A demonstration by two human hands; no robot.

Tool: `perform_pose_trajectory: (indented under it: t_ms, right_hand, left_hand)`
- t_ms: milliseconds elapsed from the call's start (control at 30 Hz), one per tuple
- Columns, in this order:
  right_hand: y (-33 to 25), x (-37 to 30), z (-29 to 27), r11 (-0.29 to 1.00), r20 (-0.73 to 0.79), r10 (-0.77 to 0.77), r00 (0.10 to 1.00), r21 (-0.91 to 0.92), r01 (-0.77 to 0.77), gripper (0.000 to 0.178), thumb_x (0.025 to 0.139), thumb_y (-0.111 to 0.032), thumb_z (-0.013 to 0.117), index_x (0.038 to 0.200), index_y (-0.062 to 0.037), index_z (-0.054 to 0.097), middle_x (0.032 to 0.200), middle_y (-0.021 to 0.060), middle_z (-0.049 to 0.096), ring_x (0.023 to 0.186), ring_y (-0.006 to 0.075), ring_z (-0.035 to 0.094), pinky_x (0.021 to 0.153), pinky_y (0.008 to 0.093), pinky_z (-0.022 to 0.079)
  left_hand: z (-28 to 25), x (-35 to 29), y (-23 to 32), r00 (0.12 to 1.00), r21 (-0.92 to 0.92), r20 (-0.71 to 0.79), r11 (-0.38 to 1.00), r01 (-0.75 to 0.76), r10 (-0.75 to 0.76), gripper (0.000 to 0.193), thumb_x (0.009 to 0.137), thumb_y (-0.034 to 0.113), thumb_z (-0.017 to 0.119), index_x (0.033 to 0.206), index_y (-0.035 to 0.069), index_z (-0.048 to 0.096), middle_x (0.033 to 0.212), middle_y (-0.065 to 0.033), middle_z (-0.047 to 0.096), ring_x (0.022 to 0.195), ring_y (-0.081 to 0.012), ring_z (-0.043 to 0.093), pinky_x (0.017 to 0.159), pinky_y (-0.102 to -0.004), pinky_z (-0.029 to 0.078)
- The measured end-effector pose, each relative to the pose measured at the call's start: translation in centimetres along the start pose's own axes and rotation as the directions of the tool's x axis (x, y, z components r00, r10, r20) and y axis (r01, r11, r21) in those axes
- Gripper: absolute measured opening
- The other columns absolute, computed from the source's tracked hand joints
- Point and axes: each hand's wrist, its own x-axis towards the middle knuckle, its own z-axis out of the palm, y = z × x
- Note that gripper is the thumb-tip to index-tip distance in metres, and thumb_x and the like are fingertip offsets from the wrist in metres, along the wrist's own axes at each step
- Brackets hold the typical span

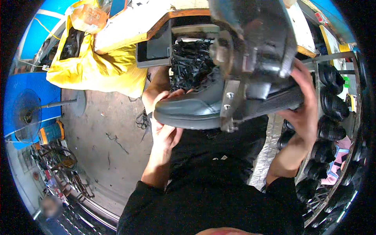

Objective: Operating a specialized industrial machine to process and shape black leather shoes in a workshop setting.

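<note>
A black leather shoe lies sideways across the front of me, its toe to the left and its thick ribbed sole facing down and toward me. My left hand is closed around the toe, thumb beneath the sole and fingers on the far side. At the heel end, my right hand wraps round the shoe. A dark machine head hangs over the shoe's middle and hides part of its upper. The machine's metal bracket with screws stands at the sole edge; whether it touches the sole I cannot tell.
Black trimmed scraps fill a tray behind the shoe, beside a dark grey box. A yellow sack hangs by the white worktop. On the left stands a fan. A rack of black shoes is close on my right.
</note>
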Motion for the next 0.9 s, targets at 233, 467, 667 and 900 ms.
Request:
perform_pose_trajectory:
  t_ms: [233,467,667,900]
  right_hand:
    - [5.9,-10.1,6.9,0.141,0.157,0.71,0.687,0.923,-0.357,0.082,0.092,-0.019,0.064,0.159,-0.0123,0.019,0.157,0.013,0.032,0.142,0.0252,0.037,0.115,0.0394,0.032]
    - [11.3,-20.1,5.3,0.385,-0.27,0.888,0.372,0.879,-0.282,0.081,0.09,-0.014,0.072,0.155,-0.0084,0.024,0.136,0.0124,0.054,0.119,0.0258,0.055,0.103,0.042,0.045]
    - [29.6,-22.6,0.1,0.388,-0.396,0.918,-0.004,0.903,-0.185,0.069,0.088,-0.025,0.077,0.147,-0.0192,0.04,0.137,0.0057,0.055,0.115,0.024,0.057,0.082,0.0368,0.048]
    - [30.9,-25.5,4.0,0.568,-0.815,0.378,0.439,-0.171,-0.805,0.073,0.083,-0.034,0.078,0.139,0.0009,0.047,0.138,0.0227,0.051,0.127,0.0412,0.045,0.108,0.0486,0.037]
  left_hand:
    - [2.7,1.1,-2.9,0.863,0.465,0.475,0.784,-0.411,0.17,0.038,0.085,0.018,0.077,0.12,0.012,0.063,0.123,-0.0207,0.064,0.132,-0.0486,0.048,0.11,-0.058,0.037]
    - [11.7,0.7,-7.6,0.603,0.635,0.739,0.608,-0.477,-0.299,0.057,0.079,0.001,0.076,0.133,0.011,0.06,0.151,-0.0181,0.042,0.141,-0.0428,0.039,0.115,-0.054,0.034]
    - [10.1,-0.1,-8.3,0.646,0.741,0.612,0.617,-0.264,-0.457,0.056,0.082,0.005,0.076,0.135,0.003,0.055,0.14,-0.0176,0.056,0.13,-0.0345,0.054,0.109,-0.0405,0.043]
    - [5.3,-1.4,-7.4,0.698,0.836,0.49,0.508,-0.208,-0.522,0.05,0.085,0.004,0.073,0.132,0.003,0.057,0.133,-0.0175,0.061,0.123,-0.0342,0.059,0.104,-0.0385,0.046]
